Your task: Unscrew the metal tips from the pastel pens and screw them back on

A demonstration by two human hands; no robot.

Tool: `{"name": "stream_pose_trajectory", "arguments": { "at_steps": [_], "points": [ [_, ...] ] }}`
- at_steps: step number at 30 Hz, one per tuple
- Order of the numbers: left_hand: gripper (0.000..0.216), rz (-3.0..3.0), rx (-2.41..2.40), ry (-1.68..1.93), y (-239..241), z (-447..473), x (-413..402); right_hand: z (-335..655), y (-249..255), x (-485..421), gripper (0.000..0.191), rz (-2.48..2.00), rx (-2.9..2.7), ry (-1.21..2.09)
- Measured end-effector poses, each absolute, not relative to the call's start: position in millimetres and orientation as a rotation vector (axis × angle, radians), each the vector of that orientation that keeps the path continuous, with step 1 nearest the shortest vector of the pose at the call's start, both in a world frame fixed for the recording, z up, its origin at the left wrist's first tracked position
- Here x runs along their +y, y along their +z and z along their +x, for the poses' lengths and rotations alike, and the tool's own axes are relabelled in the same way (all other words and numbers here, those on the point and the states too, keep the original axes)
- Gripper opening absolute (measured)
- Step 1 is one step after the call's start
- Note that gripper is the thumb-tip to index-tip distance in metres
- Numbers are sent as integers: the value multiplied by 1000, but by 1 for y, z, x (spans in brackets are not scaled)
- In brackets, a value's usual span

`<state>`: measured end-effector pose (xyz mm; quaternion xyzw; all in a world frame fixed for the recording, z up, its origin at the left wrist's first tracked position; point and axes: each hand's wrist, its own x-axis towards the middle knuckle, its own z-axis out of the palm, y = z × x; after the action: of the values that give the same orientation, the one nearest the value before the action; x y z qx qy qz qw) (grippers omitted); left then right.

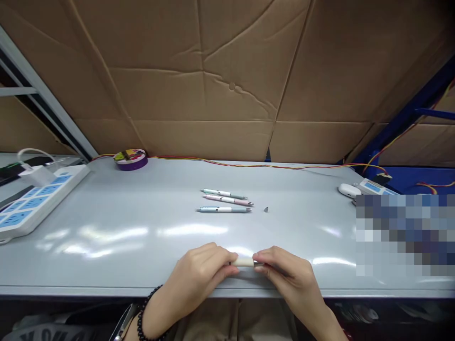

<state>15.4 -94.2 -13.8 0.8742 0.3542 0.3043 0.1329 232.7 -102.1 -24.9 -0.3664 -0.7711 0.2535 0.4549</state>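
My left hand (201,270) and my right hand (284,272) meet at the near edge of the grey table (142,227), both pinched on one short cream-coloured pen (243,262) held level between them. The left fingers grip its left end, the right fingers its right end, where a dark part shows. Further out on the table lie three pens side by side: a pale green pen (223,193), a pink pen (229,200) and a light blue pen (223,209). A small dark cone-shaped pen tip (266,209) lies just right of them. A beaded bracelet circles my left wrist.
A white and blue power strip (31,201) with a plugged-in charger sits at the left. A purple tape roll (131,159) and a red-yellow wire (249,165) run along the back edge. A white mouse (349,190) and a second power strip (375,187) lie at the right. Cardboard walls the back.
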Motion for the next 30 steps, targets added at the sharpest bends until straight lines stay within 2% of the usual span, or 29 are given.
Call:
{"name": "stream_pose_trajectory", "arguments": {
  "at_steps": [6, 10, 13, 18, 21, 24, 25, 28, 30],
  "points": [
    [19, 2546, 977, 885, -8, 15, -93, 231, -19, -103, 11, -943, -2065, 533],
    [22, 2553, 953, 848, -7, 16, -94, 230, -20, -104, 35, -1003, -2140, 547],
    [21, 2610, 921, 836, -9, 16, -94, 228, -23, -104, 45, -1045, -2178, 490],
    [15, 2638, 910, 826, -13, 16, -94, 224, -26, -104, 52, -1089, -2162, 432],
    [14, 2558, 964, 863, -12, 16, -93, 225, -27, -106, 45, -1097, -2035, 551],
    [14, 2460, 1016, 920, -9, 16, -93, 229, -27, -108, 53, -1037, -1859, 688],
    [14, 2443, 1022, 927, -9, 16, -93, 230, -27, -108, 50, -1016, -1833, 708],
    [14, 2459, 1003, 912, -8, 16, -93, 232, -25, -107, 21, -981, -1856, 704],
    [14, 2494, 997, 901, -9, 16, -94, 231, -23, -106, 13, -1003, -1886, 687]
  ]
}}
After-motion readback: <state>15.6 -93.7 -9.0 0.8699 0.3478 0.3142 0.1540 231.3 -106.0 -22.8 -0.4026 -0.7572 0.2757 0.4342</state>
